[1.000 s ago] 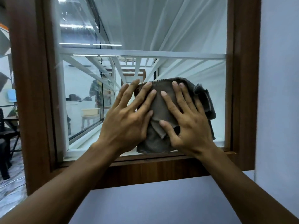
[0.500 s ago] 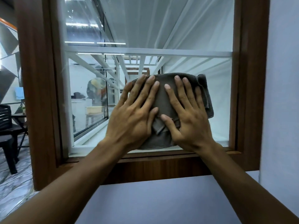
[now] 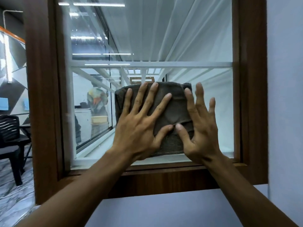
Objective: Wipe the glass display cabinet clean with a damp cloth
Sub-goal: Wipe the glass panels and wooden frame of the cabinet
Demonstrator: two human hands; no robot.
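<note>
A folded grey-brown cloth (image 3: 173,110) lies flat against the lower part of the cabinet's glass pane (image 3: 164,38). My left hand (image 3: 139,128) presses on its left half with fingers spread. My right hand (image 3: 201,128) presses on its right edge, thumb on the cloth, the outer fingers reaching past it onto bare glass. The two thumbs almost touch at the cloth's middle. The cloth's lower edge sits just above the dark wooden frame (image 3: 164,179).
The wooden frame runs around the pane, with a pale wall (image 3: 285,95) to the right and below. Inside the cabinet a white shelf rail (image 3: 188,64) crosses above the cloth. A black chair (image 3: 9,138) stands at the far left.
Both hands and the cloth have slid left, away from the right side of the frame. The fingers are spread wider and the cloth's bunched right edge has flattened.
</note>
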